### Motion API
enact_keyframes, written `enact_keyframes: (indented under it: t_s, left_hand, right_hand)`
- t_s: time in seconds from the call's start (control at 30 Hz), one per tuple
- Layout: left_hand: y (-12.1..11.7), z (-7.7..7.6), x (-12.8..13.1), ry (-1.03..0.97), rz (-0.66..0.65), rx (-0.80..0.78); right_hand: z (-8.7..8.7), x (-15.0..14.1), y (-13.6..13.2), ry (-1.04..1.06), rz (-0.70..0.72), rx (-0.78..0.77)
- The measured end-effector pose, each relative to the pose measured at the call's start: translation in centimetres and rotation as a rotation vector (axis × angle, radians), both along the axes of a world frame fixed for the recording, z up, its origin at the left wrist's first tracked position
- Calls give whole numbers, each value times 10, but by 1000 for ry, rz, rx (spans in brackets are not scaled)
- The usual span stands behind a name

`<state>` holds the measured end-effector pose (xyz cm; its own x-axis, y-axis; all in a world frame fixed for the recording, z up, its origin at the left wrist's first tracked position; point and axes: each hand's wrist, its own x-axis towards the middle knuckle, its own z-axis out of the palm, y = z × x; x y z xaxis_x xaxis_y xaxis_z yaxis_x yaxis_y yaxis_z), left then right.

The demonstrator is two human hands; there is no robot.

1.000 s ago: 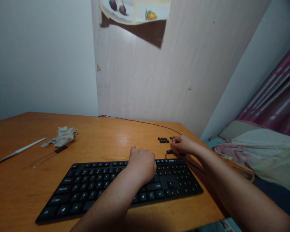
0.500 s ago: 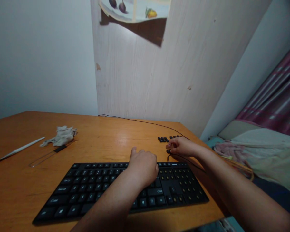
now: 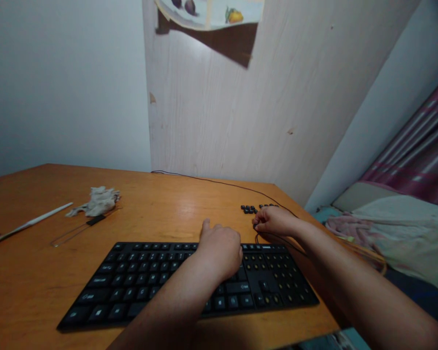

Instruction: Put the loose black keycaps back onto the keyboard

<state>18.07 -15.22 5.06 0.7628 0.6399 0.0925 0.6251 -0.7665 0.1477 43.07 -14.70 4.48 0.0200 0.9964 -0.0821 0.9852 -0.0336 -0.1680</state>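
A black keyboard (image 3: 149,282) lies on an orange wooden desk (image 3: 160,209); several keys at its right end are off, showing yellowish spots. My left hand (image 3: 219,250) rests knuckles-up on the keyboard's upper middle, fingers curled under, thumb out. My right hand (image 3: 275,221) sits on the desk just behind the keyboard's right end, fingers pinched on a small black keycap. Several loose black keycaps (image 3: 248,209) lie in a cluster just beyond that hand.
A thin black cable (image 3: 211,181) runs along the desk's back edge toward the right hand. At the left lie a crumpled grey cloth (image 3: 97,201), a wire tool with a black grip (image 3: 83,226) and a white stick (image 3: 32,222). A bed with bedding (image 3: 387,228) stands to the right.
My right hand has drawn slightly back from the keycap cluster toward the keyboard's top right corner. The left hand has stayed on the keyboard. The view shifted a little.
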Motion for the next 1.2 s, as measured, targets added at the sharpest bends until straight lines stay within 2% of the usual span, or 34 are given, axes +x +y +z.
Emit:
enact_keyframes:
  t_s: [0.2,0.37,0.5,0.6,0.7,0.8,0.97,1.2]
  left_hand:
    - [1,-1,-1,-9,-14,10]
    - [2,0,0,11,-8,-8]
    - [3,0,1,11,-10,-10]
    - [4,-1,1,12,-6,-5]
    - [4,-1,1,4,-6,9]
    - [5,-1,0,1,-16,22]
    - [4,1,0,23,-20,-11]
    - [3,4,0,20,-19,-27]
  right_hand:
    - [-1,-4,-1,26,-29,25]
    - [11,-8,-18,57,-12,108]
    - [26,-27,-58,146,132,200]
    - [32,-52,-97,160,247,158]
    - [31,-74,-132,188,277,135]
    - [25,-84,-153,234,275,113]
    - [17,-85,-163,208,232,94]
    - [17,-93,-163,162,212,65]
